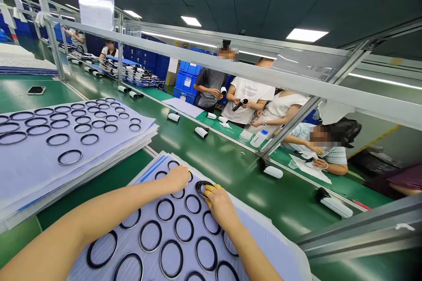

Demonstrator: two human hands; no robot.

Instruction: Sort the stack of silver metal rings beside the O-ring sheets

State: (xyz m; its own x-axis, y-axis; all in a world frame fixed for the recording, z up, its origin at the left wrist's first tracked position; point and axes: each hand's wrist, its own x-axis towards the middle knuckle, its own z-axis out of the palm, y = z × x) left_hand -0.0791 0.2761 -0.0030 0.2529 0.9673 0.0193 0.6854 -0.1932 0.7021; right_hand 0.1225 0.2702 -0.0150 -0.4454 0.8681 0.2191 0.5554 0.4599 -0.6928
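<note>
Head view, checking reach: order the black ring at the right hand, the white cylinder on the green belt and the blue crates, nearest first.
Right hand:
1. Black ring, under its fingers.
2. White cylinder, ahead on the belt.
3. Blue crates, beyond the belt.

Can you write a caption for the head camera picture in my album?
The left hand and right hand rest on a pale sheet of black rings.

Black rubber rings [157, 210] — flat (in rows)

White cylindrical devices [201, 132] lie along the green conveyor belt [237, 180], blue plastic crates [186, 83] behind
</note>
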